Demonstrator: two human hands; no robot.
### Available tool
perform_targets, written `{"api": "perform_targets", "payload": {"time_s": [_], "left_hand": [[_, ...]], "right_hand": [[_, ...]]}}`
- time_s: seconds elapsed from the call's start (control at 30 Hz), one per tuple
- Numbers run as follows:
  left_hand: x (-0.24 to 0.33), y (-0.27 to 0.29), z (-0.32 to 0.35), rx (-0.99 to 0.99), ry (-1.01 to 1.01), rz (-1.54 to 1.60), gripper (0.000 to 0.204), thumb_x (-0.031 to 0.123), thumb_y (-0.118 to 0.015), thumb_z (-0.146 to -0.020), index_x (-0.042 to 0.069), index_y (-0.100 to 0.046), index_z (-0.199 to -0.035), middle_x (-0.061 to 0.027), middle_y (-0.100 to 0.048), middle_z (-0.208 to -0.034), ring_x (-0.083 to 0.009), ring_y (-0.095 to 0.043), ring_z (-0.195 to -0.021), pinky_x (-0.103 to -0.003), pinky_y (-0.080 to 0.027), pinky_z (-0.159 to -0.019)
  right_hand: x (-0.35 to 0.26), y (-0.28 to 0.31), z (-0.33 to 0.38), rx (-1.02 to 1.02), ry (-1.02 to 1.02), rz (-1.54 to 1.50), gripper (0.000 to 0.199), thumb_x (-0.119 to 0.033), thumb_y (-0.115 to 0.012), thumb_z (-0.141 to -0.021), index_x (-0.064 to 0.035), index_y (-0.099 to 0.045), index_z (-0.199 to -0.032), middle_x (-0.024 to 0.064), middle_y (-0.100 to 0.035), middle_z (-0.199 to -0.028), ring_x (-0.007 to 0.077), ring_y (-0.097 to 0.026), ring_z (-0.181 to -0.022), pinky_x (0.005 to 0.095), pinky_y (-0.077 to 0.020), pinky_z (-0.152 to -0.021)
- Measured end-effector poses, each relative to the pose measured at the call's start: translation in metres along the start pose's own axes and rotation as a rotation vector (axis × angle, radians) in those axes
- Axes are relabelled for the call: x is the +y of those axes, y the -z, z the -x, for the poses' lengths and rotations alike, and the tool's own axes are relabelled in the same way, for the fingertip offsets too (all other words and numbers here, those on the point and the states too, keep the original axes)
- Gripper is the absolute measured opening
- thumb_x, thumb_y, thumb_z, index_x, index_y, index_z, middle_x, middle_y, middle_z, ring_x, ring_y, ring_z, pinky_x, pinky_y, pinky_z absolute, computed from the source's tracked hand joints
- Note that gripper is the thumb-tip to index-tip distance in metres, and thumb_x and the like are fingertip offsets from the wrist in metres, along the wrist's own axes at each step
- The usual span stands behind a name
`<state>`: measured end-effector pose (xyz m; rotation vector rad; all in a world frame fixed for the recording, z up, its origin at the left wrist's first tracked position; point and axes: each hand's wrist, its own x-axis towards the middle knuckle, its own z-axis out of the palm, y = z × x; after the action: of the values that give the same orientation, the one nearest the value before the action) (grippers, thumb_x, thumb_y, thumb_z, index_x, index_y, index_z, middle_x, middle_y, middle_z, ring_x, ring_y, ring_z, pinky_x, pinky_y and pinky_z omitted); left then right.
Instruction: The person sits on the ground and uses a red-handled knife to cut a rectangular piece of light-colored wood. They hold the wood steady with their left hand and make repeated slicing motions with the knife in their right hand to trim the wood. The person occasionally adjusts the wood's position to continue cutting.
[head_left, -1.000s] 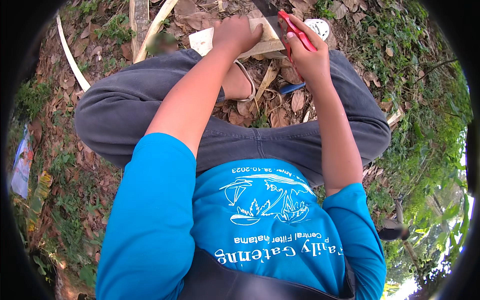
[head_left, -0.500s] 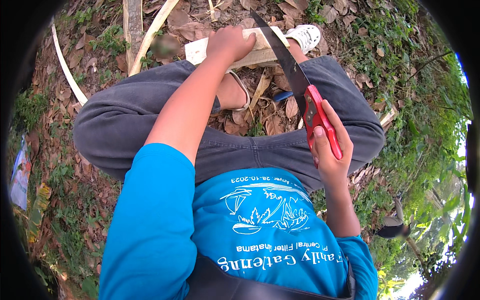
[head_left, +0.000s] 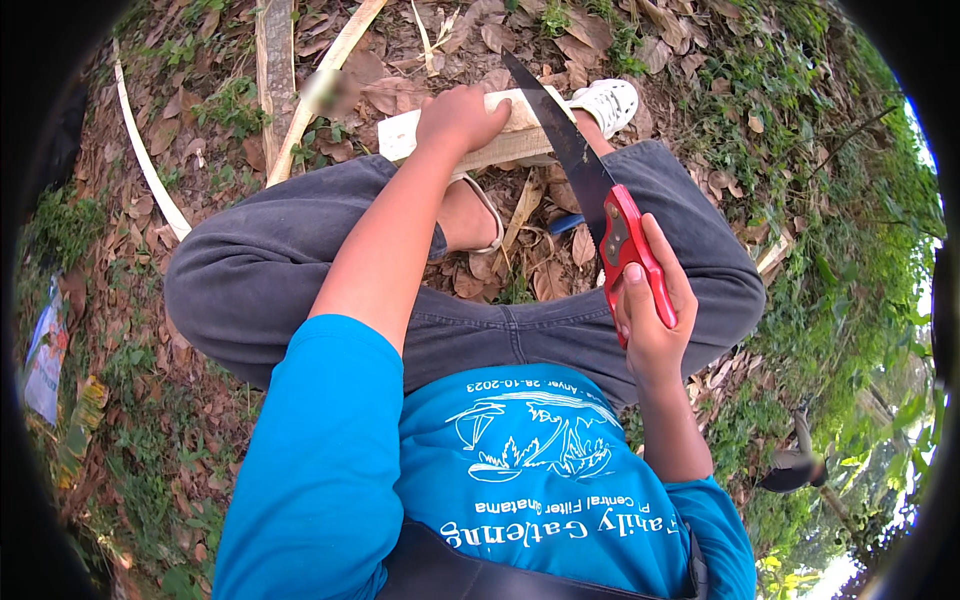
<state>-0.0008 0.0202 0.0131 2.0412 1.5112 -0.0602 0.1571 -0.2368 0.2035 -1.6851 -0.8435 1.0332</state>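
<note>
My left hand (head_left: 462, 122) is wrapped over a pale wooden block (head_left: 512, 148) with squared edges, pressing it down above my feet. In my right hand (head_left: 655, 315) is a saw, its red handle (head_left: 640, 250) gripped between fingers and thumb. The dark saw blade (head_left: 570, 140) slants up and left, crossing the right part of the block a little right of my left hand. Whether the teeth have cut into the wood cannot be made out. My folded legs in dark trousers (head_left: 270, 250) lie on both sides.
A white clog (head_left: 606, 108) covers my right foot near the block's right end. Long wood strips (head_left: 322, 88) and a thin pale strip (head_left: 145, 150) lie on the leafy ground. A blue object (head_left: 565, 223) rests between my legs. Green plants (head_left: 840, 250) grow at the right.
The whole view has shifted, so the scene sits lower in the picture. Against the block the saw has moved only slightly; both hands keep their hold.
</note>
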Motion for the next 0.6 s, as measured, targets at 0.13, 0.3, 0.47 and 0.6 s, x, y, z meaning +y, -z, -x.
{"api": "perform_targets", "payload": {"time_s": [0.13, 0.3, 0.47, 0.6], "left_hand": [[-0.004, -0.005, -0.001, 0.061, 0.002, -0.016, 0.067, 0.059, -0.045, -0.098, 0.006, -0.063, -0.135, -0.0172, -0.067, -0.134, -0.035, -0.062, -0.126, -0.048, -0.042, -0.111], [-0.001, 0.003, -0.003, -0.048, 0.03, 0.01, 0.07, 0.061, -0.046, -0.096, 0.007, -0.062, -0.138, -0.0165, -0.065, -0.138, -0.0339, -0.06, -0.13, -0.048, -0.042, -0.111], [0.0, 0.007, -0.001, -0.071, 0.04, 0.025, 0.072, 0.062, -0.046, -0.096, 0.005, -0.062, -0.137, -0.0176, -0.066, -0.138, -0.0344, -0.06, -0.129, -0.048, -0.043, -0.111], [0.001, 0.009, -0.002, -0.106, 0.046, 0.027, 0.071, 0.062, -0.046, -0.096, 0.004, -0.065, -0.133, -0.0185, -0.067, -0.135, -0.0346, -0.061, -0.128, -0.049, -0.043, -0.11]], "right_hand": [[-0.002, -0.002, 0.002, -0.017, -0.036, -0.002, 0.047, -0.014, -0.064, -0.104, 0.0002, -0.055, -0.147, 0.0046, -0.07, -0.12, 0.0002, -0.05, -0.072, 0.0164, -0.0402, -0.062], [-0.002, 0.004, 0.005, -0.019, -0.019, 0.089, 0.047, -0.012, -0.064, -0.103, 0.0028, -0.055, -0.146, 0.0114, -0.068, -0.128, 0.0095, -0.062, -0.098, 0.0234, -0.0484, -0.086], [-0.002, 0.005, 0.01, -0.043, 0.008, 0.128, 0.047, -0.01, -0.063, -0.102, 0.0051, -0.055, -0.145, 0.0182, -0.064, -0.138, 0.0202, -0.057, -0.129, 0.0332, -0.039, -0.112], [-0.004, 0.001, 0.012, -0.039, 0.013, 0.167, 0.047, -0.009, -0.063, -0.101, 0.005, -0.055, -0.145, 0.0189, -0.063, -0.14, 0.021, -0.057, -0.13, 0.0333, -0.0393, -0.112]]}}
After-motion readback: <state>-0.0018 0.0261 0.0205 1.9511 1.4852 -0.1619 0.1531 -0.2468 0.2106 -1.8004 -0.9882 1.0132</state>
